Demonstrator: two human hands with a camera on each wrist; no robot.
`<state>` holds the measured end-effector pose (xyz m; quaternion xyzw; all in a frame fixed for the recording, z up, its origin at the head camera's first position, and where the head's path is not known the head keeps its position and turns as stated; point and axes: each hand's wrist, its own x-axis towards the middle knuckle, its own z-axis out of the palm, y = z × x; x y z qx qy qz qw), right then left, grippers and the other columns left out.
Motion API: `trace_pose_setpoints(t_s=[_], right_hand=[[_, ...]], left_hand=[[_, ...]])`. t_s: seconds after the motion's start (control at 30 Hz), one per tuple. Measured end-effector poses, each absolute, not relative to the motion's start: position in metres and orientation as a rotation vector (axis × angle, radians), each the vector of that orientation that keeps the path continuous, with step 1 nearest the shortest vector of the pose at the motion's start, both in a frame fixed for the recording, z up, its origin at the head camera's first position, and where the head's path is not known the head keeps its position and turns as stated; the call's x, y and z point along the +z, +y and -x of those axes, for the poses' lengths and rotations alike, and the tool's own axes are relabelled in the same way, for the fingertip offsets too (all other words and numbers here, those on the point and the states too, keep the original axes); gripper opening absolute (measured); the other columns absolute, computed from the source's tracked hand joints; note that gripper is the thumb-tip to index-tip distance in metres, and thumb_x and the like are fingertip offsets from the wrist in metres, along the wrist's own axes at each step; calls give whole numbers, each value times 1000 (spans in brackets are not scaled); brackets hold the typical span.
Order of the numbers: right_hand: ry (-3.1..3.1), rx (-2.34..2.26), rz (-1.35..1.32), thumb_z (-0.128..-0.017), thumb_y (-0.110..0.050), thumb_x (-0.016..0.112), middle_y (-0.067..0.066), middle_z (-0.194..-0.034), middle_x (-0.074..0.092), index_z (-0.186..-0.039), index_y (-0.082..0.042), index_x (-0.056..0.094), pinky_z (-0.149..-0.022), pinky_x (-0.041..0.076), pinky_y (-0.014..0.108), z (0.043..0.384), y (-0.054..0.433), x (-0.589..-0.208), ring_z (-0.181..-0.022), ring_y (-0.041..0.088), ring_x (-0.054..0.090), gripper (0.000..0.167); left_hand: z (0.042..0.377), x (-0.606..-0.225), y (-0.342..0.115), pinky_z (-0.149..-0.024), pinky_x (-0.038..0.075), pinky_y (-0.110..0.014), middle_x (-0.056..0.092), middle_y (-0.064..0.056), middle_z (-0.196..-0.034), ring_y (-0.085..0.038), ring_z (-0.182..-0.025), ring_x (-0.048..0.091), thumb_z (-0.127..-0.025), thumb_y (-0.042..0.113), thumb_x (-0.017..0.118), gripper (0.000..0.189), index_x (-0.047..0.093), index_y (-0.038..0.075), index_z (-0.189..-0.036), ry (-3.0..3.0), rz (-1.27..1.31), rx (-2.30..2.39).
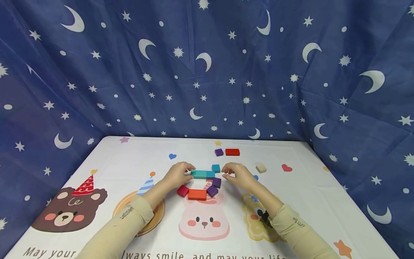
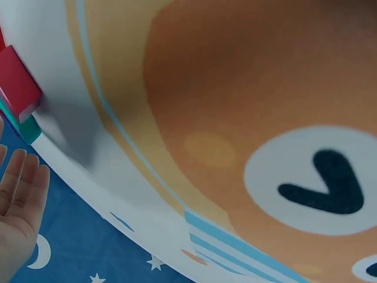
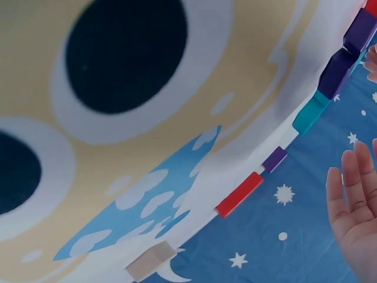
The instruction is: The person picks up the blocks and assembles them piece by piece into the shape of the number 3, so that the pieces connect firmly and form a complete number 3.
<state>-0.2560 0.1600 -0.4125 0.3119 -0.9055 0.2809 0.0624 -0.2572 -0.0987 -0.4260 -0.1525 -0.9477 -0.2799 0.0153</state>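
- The left hand (image 1: 176,175) has thumb and fingertips apart on either side of a teal block's (image 1: 198,174) left end, apparently to steady or straighten it; whether they pinch it cannot be told.
- Rightward from those fingertips, the teal block lines up with a blue block (image 1: 210,175), seemingly squared into one row.
- The right hand (image 1: 238,174) holds nothing, its thumb and fingers apart and loosely bent, perhaps held clear to avoid knocking the small cyan block (image 1: 216,168) just left of its fingertips.
- Nearer the person than both hands' fingertips lie a crimson block (image 1: 182,191), an orange block (image 1: 197,194) and a purple pair (image 1: 212,191), angled like a curve.
- Beyond the right fingertips sits a red block (image 1: 232,152).
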Motion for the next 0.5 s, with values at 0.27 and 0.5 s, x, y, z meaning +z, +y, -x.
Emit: trace_pose_setpoints(t_s=[0.27, 0.5], right_hand=[[-2726, 841, -939, -84, -8, 67, 8, -87, 68, -90, -1, 66, -75, 54, 36, 259, 165, -412, -77, 16, 60, 9], [-2726, 840, -915, -84, -8, 68, 6, -85, 68, -89, -2, 67, -75, 54, 35, 262, 168, -413, -76, 15, 61, 8]], left_hand=[[260, -427, -97, -90, 52, -39, 67, -11, -112, -25, -101, 64, -78, 6, 74, 33, 68, 4, -110, -2986, 499, -842], [263, -428, -98, -94, 49, -40, 68, -12, -109, -26, -103, 62, -77, 8, 75, 36, 68, 5, -112, -3006, 517, -806]])
